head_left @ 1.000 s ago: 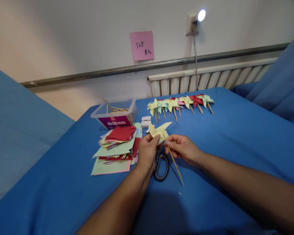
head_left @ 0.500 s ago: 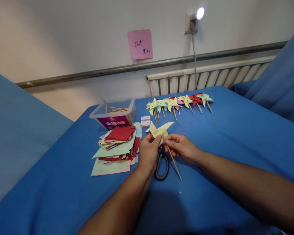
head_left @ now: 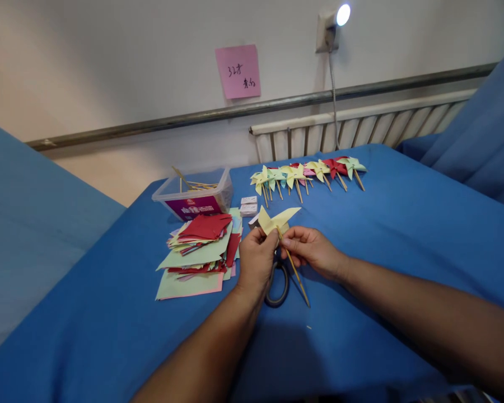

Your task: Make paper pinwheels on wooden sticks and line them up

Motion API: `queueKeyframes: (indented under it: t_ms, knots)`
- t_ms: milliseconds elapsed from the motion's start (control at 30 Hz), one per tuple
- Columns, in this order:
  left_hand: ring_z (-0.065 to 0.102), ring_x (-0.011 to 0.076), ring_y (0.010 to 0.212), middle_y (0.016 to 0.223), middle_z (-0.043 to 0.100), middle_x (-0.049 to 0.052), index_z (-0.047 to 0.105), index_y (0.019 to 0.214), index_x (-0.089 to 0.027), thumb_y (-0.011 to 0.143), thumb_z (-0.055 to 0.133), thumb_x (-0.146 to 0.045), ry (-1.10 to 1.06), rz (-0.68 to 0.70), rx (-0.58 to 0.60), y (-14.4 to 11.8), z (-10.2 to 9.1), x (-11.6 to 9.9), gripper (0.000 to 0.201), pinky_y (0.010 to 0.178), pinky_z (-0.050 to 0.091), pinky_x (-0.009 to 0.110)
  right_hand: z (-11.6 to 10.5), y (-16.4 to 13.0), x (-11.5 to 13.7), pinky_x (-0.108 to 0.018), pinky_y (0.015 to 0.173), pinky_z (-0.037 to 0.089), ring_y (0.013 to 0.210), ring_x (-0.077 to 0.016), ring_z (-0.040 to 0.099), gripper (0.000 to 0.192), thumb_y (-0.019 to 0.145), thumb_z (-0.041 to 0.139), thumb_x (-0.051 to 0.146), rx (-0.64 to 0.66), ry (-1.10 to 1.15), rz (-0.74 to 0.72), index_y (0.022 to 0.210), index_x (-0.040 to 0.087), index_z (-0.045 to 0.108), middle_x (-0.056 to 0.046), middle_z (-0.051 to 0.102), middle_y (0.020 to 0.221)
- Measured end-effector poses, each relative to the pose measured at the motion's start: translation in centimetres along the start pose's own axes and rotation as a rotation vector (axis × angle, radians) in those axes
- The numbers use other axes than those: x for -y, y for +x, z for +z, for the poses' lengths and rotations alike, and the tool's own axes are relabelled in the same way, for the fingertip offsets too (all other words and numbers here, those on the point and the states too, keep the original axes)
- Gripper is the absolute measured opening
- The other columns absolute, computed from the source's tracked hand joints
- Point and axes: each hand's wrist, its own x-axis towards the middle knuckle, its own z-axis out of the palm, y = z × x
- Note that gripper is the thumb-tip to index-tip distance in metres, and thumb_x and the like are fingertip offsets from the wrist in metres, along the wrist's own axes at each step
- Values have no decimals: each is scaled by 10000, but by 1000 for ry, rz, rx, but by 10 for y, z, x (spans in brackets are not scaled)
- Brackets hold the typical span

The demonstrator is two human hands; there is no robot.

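Observation:
A pale yellow paper pinwheel (head_left: 283, 218) is pinched between the thumb and fingers of my left hand (head_left: 257, 254), with two pointed blades sticking up. A thin wooden stick (head_left: 294, 268) lies against it and slants down to the right, its lower end free. My right hand (head_left: 311, 249) is closed at the upper end of the stick, where it meets the paper. The fingertips partly hide that joint. Beneath both hands, black-handled scissors (head_left: 278, 302) lie on the blue cloth, their blades covered from view.
To the left are stacked coloured paper sheets (head_left: 193, 285) and a clear plastic box (head_left: 227, 193) of sticks. Small white boxes (head_left: 248, 208) stand near them. Several finished pinwheels (head_left: 294, 174) lie in a row along the back of the blue-covered table (head_left: 382, 224), before a radiator (head_left: 382, 120).
The pinwheel has tilted slightly, its right blade shifting a little to the right. Both hands keep nearly the same place and hold, and the view has shifted slightly.

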Motion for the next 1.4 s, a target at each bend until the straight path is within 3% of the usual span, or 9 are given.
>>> queueKeyframes:
  t_ms: [767, 1067, 1400]
  knots:
    - [551, 99, 521, 739, 694, 32, 687, 759, -138, 625, 754, -327, -57, -48, 23, 2, 0, 4, 241, 546, 420, 235, 2, 1, -1, -182, 383, 287, 413, -64, 492, 338, 707, 760, 448, -78, 16, 27, 728, 177, 559, 22, 632, 591]
    - [583, 138, 540, 603, 654, 19, 687, 762, -132, 610, 770, -357, -71, -45, 37, 2, -1, 5, 284, 537, 428, 242, 4, 1, -1, -177, 374, 305, 399, -56, 479, 342, 708, 760, 449, -79, 1, 9, 717, 174, 558, 31, 618, 578]
    - [581, 138, 546, 600, 651, 19, 682, 751, -125, 595, 775, -351, -79, -51, 31, 2, 0, 3, 290, 548, 428, 241, 4, -1, 1, -171, 371, 314, 393, -50, 472, 366, 700, 760, 473, -78, -4, 14, 713, 170, 555, 32, 618, 577]
